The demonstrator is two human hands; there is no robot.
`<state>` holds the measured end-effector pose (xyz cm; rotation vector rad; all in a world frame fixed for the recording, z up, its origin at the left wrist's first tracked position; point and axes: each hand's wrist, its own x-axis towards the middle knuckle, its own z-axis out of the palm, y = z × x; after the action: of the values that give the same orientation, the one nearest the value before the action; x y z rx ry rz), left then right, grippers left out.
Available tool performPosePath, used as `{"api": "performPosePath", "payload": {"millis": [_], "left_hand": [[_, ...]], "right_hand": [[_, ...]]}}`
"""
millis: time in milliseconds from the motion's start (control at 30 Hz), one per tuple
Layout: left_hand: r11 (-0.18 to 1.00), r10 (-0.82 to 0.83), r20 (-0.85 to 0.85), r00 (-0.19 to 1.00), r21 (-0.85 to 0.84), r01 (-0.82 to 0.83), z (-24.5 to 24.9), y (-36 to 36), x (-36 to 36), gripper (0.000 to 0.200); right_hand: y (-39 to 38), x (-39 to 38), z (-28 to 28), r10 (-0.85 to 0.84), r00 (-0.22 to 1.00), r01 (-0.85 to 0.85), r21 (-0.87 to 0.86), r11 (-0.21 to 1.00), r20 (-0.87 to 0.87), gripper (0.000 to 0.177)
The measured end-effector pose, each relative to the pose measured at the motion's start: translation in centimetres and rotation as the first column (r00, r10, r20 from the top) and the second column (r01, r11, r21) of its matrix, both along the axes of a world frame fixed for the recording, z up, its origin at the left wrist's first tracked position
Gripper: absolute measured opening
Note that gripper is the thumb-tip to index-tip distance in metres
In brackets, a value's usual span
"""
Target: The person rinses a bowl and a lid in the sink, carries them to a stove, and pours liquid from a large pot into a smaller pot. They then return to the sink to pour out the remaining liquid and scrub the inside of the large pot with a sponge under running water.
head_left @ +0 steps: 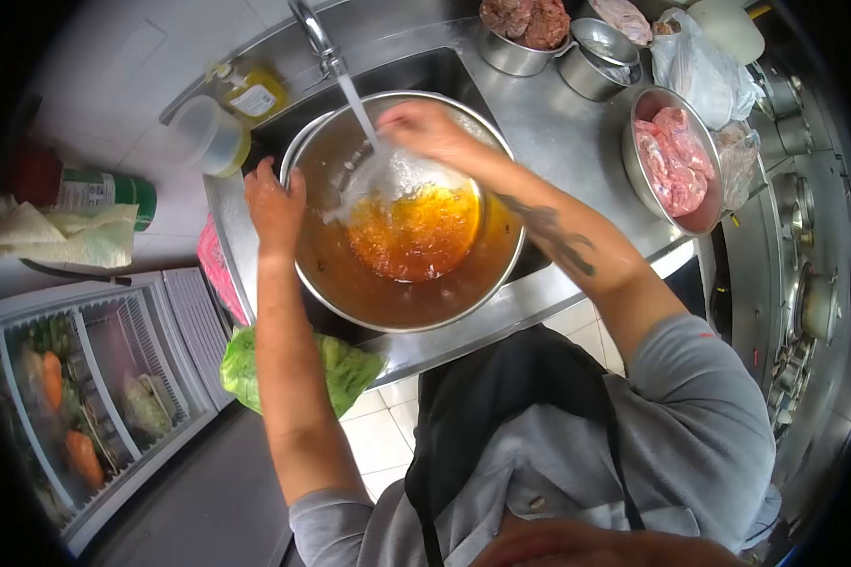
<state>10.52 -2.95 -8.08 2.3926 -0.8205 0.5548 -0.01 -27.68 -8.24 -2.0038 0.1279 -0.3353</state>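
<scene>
A large metal bowl [409, 323] stands in the sink, with orange-brown liquid [416, 236] in its bottom. Water from the faucet [318, 38] pours into it and splashes up white. My left hand [276, 210] grips the bowl's left rim, thumb on the inner side and fingers outside. Over the far part of the bowl, right beside the water stream, is my right hand [424, 130]; its fingers are blurred by motion. The rim of a second vessel shows behind the bowl's upper left edge.
On the right counter stand a bowl of raw meat [673, 161], a pot of ground meat [525, 28] and plastic bags [695, 66]. Yellow soap [252, 92] and a plastic tub [208, 135] are at left. Leafy greens [340, 369] hang near the front edge, beside a vegetable fridge [151, 312].
</scene>
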Motion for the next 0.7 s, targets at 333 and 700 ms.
{"api": "performPosePath", "payload": {"millis": [333, 700], "left_hand": [[0.965, -0.130, -0.482, 0.866, 0.138, 0.222, -3.9, 5.5, 1.7, 0.031], [0.986, 0.033, -0.394, 0.919, 0.165, 0.035, -4.7, 5.4, 0.4, 0.031]], "right_hand": [[-3.9, -23.2, -5.8, -0.330, 0.741, 0.427, 0.030, 0.904, -0.586, 0.064], [-3.3, -19.9, -8.2, -0.372, 0.723, 0.663, 0.433, 0.611, -0.582, 0.040]]}}
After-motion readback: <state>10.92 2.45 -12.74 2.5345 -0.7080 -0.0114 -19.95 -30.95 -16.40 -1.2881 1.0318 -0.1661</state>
